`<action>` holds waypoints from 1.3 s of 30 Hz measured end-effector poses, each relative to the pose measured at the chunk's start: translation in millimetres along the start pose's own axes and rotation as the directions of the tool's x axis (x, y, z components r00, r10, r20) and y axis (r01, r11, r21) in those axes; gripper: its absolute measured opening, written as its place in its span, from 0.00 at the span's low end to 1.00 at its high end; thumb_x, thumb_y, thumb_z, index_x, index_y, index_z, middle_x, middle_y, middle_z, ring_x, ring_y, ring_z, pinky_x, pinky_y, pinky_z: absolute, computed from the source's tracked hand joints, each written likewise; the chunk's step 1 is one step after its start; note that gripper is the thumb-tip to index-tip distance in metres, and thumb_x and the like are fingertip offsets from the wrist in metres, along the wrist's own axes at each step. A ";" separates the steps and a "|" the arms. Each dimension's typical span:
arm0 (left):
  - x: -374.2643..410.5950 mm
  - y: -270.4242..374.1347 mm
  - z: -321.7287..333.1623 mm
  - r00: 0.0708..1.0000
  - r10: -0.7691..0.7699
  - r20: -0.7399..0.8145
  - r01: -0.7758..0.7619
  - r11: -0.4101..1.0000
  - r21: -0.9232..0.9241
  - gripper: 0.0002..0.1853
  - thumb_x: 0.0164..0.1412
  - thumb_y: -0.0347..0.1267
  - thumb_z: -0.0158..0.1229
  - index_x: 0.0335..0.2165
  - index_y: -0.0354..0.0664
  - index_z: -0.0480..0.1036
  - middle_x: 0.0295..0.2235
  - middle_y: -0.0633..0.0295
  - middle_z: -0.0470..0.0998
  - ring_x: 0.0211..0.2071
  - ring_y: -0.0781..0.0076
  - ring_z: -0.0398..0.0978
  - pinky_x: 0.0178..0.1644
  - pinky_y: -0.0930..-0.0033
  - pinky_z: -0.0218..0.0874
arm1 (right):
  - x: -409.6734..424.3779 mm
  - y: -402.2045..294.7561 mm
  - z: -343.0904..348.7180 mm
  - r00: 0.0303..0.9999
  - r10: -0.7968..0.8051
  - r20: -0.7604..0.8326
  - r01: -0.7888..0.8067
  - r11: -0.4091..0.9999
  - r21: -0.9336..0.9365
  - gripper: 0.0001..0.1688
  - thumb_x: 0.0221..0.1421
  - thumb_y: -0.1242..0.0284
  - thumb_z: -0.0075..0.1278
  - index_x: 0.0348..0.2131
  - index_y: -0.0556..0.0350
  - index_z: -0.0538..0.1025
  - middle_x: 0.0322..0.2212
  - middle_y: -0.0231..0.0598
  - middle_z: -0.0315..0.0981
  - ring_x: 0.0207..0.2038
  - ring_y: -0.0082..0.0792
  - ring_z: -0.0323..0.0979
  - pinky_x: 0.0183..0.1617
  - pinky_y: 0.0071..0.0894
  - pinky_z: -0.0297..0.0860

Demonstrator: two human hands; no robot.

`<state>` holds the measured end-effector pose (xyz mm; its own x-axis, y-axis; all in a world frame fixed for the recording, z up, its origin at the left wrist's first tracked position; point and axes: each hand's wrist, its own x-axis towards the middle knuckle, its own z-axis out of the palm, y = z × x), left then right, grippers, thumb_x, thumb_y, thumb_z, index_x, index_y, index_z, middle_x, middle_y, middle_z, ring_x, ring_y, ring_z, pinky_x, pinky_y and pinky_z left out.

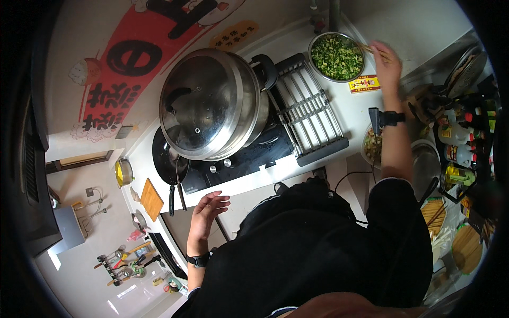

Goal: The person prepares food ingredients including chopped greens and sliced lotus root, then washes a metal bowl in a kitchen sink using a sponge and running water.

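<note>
My right hand [386,59] grips a pair of wooden chopsticks [364,47], whose tips reach over the rim of a metal bowl [313,66]. Chopped greens with pale yellowish bits [337,57] fill that bowl. Just below the bowl, near my right wrist, lies a yellow-and-red box [364,84] bearing writing. My left hand [209,208] hangs in front of the counter edge, its fingers a little apart and nothing in them. Nearest to it are the handles of a black frying pan [162,159] and of a utensil resting in the pan.
A large lidded steel pot [206,107] stands on the black cooktop [258,153]. Beside it is a metal draining rack [308,109]. Under my right forearm sits a bowl of chopped food [372,147]; bottles [457,133] crowd the right side. A wooden cutting board [151,200] lies left.
</note>
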<state>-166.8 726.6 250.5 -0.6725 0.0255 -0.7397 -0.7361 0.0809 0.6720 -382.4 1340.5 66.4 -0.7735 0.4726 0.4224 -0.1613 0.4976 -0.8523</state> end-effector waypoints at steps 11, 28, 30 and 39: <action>-6.4 -7.7 6.1 1.000 -0.014 -0.026 0.013 1.000 -0.027 0.18 0.71 0.30 0.45 0.55 0.35 0.69 0.49 0.47 0.78 0.50 0.57 0.78 0.57 0.59 0.68 | -55.1 32.3 55.1 0.848 -0.129 0.515 0.390 0.809 -0.440 0.20 0.54 0.64 0.63 0.43 0.58 0.81 0.51 0.41 0.70 0.60 0.45 0.63 0.61 0.42 0.66; -10.1 -18.3 11.8 0.997 -0.016 -0.077 0.015 1.000 -0.012 0.19 0.70 0.34 0.47 0.54 0.35 0.70 0.47 0.51 0.80 0.48 0.59 0.79 0.56 0.61 0.68 | -68.5 80.1 -2.5 0.904 0.253 0.346 0.148 0.573 -0.806 0.33 0.52 0.87 0.49 0.58 0.52 0.72 0.58 0.45 0.66 0.67 0.51 0.55 0.71 0.42 0.56; -10.6 -19.0 12.2 0.998 -0.015 -0.068 0.014 1.000 -0.012 0.19 0.70 0.34 0.47 0.54 0.35 0.70 0.47 0.51 0.80 0.48 0.59 0.79 0.56 0.61 0.68 | -67.5 96.1 -9.8 0.857 0.254 0.448 0.266 0.526 -0.808 0.28 0.53 0.85 0.49 0.54 0.53 0.74 0.56 0.45 0.69 0.66 0.51 0.56 0.71 0.42 0.56; -9.6 -20.2 10.1 0.998 0.003 -0.057 -0.005 0.999 -0.033 0.18 0.71 0.30 0.46 0.54 0.34 0.70 0.48 0.49 0.79 0.48 0.58 0.79 0.55 0.60 0.68 | -53.4 56.8 -42.2 0.728 0.435 0.529 0.414 0.335 -0.846 0.20 0.57 0.75 0.51 0.49 0.50 0.79 0.46 0.49 0.72 0.53 0.48 0.69 0.58 0.46 0.69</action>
<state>-144.6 734.8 243.6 -0.6783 -0.0307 -0.7342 -0.7347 0.0480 0.6767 -324.4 1374.2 8.5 -0.9579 0.1762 -0.2267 0.1442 0.9780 0.1508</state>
